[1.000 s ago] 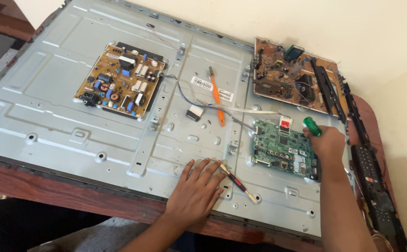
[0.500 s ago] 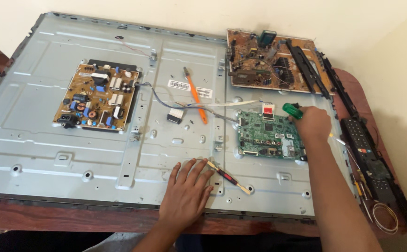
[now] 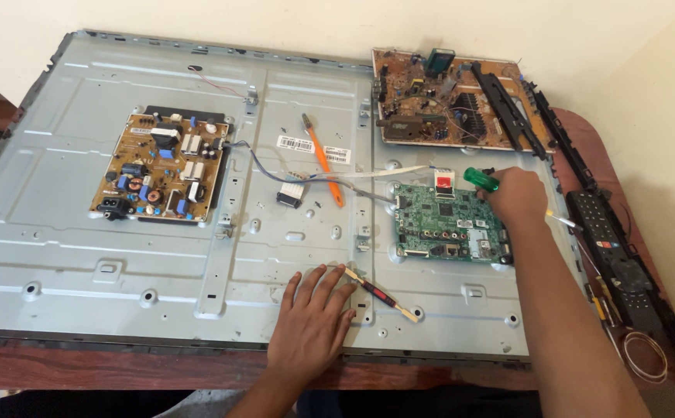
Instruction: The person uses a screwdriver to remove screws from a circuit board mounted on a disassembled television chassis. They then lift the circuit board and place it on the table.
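**Hands on the back of an opened flat-panel set**

Hands work at the near and right parts of a large grey metal back panel that covers most of the wooden desk. Left hand lies flat on the panel near its front edge, fingers spread and palm down, holding nothing; its fingertips rest just beside a small dark-handled tool lying slantwise on the metal. Right hand is closed in a fist around a green-handled screwdriver, whose handle sticks out to the left of the knuckles, over the upper right corner of the green circuit board. That board sits on the panel's right half, between the two hands and nearer the right one.

Further left, well apart from both hands, a yellow-brown power board is mounted on the panel. A brown circuit board lies at the far right corner. An orange-handled tool rests near the panel's middle, and a black remote control lies on the desk's right edge.
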